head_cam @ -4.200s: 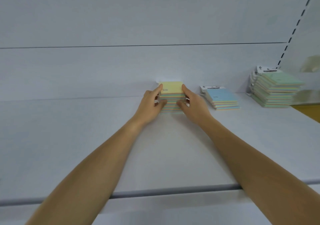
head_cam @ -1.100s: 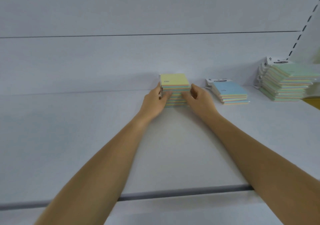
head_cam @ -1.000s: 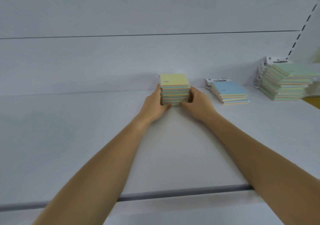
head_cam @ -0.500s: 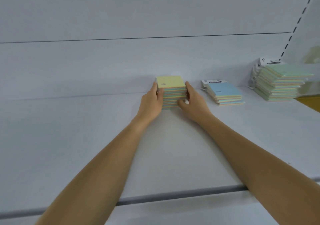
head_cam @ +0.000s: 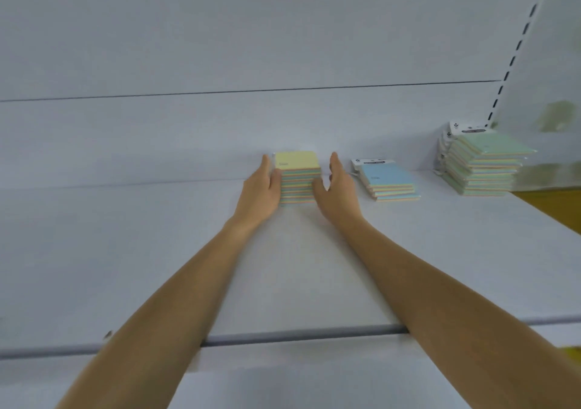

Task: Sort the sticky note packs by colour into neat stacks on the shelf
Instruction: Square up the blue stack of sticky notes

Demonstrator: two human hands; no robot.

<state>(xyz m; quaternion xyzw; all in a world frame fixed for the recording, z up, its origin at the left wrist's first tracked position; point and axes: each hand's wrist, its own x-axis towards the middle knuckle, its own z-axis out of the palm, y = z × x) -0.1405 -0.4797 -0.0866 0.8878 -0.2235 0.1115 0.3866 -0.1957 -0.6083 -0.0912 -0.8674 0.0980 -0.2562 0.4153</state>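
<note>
Toward the back edge of the white shelf (head_cam: 132,251), near its middle, a yellow-topped stack of sticky note packs (head_cam: 297,177) stands against the back panel. From the head view, the left hand (head_cam: 259,193) lies flat against the stack's left side, fingers straight and unclenched. The right hand (head_cam: 338,193) has its thumb near the front corner and its fingers splayed just off the right side, gripping nothing. A low blue-topped stack (head_cam: 388,180) sits to the right, and a taller green-topped stack (head_cam: 482,165) near the shelf's right end. Squaring looks like the step in hand: press both palms inward evenly, then tap the front face flush without toppling it.
</note>
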